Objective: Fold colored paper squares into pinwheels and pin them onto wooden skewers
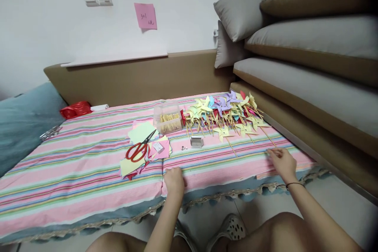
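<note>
My right hand [282, 162], a dark band on its wrist, pinches the lower end of a pinwheel's thin stick. That pale yellow pinwheel [257, 121] lies on the striped cloth, its head at the right of a pile of pinwheels [217, 106] in yellow, purple, blue and red. My left hand [173, 179] rests as a loose fist near the cloth's front edge, with nothing seen in it. Beyond it are paper squares [143, 132], red-handled scissors [138, 150] on top, and a small white box [158, 147]. A small open grey box [196, 141] stands beside tiny metal pieces [184, 148].
A clear plastic box [169, 124] of wooden sticks stands behind the papers. The striped cloth [73, 157] covers a low sofa seat. Stacked grey cushions [310, 71] rise along the right. A red plastic bag [75, 109] lies at the far left.
</note>
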Action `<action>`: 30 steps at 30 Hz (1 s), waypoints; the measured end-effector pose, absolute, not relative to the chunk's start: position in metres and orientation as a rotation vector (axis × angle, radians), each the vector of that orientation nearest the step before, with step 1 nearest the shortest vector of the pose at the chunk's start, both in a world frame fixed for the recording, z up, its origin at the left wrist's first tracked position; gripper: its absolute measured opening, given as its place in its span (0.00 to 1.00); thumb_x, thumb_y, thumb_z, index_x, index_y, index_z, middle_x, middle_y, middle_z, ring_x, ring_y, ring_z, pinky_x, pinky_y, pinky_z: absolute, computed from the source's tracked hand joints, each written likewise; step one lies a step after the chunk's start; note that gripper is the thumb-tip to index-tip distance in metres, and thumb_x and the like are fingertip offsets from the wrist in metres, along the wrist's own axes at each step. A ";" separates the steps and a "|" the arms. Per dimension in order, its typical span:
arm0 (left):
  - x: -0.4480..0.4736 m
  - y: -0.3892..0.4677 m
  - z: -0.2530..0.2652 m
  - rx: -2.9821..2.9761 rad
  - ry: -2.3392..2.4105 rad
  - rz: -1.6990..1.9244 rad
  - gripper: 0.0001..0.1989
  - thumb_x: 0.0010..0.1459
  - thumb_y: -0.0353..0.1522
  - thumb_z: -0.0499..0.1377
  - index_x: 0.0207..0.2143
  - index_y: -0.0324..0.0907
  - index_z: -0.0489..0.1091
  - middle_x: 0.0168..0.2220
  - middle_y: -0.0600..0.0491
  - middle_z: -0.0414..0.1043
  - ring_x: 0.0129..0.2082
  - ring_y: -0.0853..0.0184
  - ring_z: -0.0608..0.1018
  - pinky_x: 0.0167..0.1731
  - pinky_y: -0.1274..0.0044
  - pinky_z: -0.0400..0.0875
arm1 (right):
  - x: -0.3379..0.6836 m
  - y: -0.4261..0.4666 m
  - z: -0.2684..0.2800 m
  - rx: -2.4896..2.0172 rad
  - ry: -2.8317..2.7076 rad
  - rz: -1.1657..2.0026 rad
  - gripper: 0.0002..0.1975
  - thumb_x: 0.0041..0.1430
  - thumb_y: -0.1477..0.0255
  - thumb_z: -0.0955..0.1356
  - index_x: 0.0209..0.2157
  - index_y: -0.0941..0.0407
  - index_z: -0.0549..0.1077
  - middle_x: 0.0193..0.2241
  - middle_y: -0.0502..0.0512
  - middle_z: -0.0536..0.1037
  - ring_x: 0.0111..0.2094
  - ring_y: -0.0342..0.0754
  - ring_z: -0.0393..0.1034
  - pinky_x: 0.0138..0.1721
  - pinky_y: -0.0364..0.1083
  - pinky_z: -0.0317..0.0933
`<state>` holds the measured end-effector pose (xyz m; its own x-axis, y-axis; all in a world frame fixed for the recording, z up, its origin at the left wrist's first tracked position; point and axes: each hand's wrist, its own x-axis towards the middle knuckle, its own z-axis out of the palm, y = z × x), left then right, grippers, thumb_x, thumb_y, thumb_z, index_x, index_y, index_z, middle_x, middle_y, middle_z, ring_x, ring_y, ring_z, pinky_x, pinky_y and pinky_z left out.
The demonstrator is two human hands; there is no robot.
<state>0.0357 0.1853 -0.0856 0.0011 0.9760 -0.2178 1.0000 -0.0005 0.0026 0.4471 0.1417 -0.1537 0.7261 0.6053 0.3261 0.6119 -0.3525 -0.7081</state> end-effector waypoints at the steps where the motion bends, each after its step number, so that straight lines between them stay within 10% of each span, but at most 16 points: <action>1: 0.034 0.185 -0.087 2.123 2.091 -0.218 0.11 0.45 0.25 0.63 0.35 0.35 0.76 0.36 0.38 0.77 0.41 0.52 0.78 0.36 0.70 0.70 | 0.433 0.142 -0.154 -1.997 -0.987 0.008 0.17 0.50 0.56 0.64 0.30 0.56 0.69 0.27 0.60 0.79 0.27 0.53 0.72 0.30 0.50 0.63; 10: -0.006 0.160 -0.112 2.414 1.944 -0.008 0.35 0.51 0.44 0.63 0.56 0.32 0.64 0.51 0.31 0.68 0.48 0.48 0.73 0.44 0.65 0.68 | 0.251 0.153 -0.155 -1.507 -1.659 0.067 0.15 0.60 0.66 0.62 0.45 0.57 0.70 0.48 0.62 0.76 0.51 0.54 0.69 0.52 0.55 0.62; 21: -0.046 0.173 -0.120 2.592 1.840 0.341 0.14 0.58 0.35 0.56 0.47 0.42 0.68 0.45 0.46 0.70 0.47 0.56 0.70 0.47 0.66 0.65 | 0.144 0.180 -0.172 -1.269 -2.017 -0.025 0.14 0.63 0.74 0.60 0.47 0.59 0.72 0.51 0.62 0.74 0.55 0.57 0.65 0.56 0.59 0.57; 30: -0.050 0.262 -0.110 2.428 2.009 0.567 0.23 0.59 0.36 0.54 0.56 0.39 0.60 0.59 0.39 0.58 0.56 0.51 0.62 0.54 0.62 0.56 | 0.147 0.182 -0.181 -1.323 -2.042 -0.102 0.17 0.57 0.80 0.60 0.46 0.59 0.72 0.51 0.59 0.75 0.54 0.55 0.64 0.54 0.55 0.58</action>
<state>-0.0503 0.2621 -0.1098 0.1506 0.9400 0.3061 0.9613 -0.2116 0.1767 0.1465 0.1824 -0.1810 -0.2410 0.7748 0.5844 0.8293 0.4772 -0.2906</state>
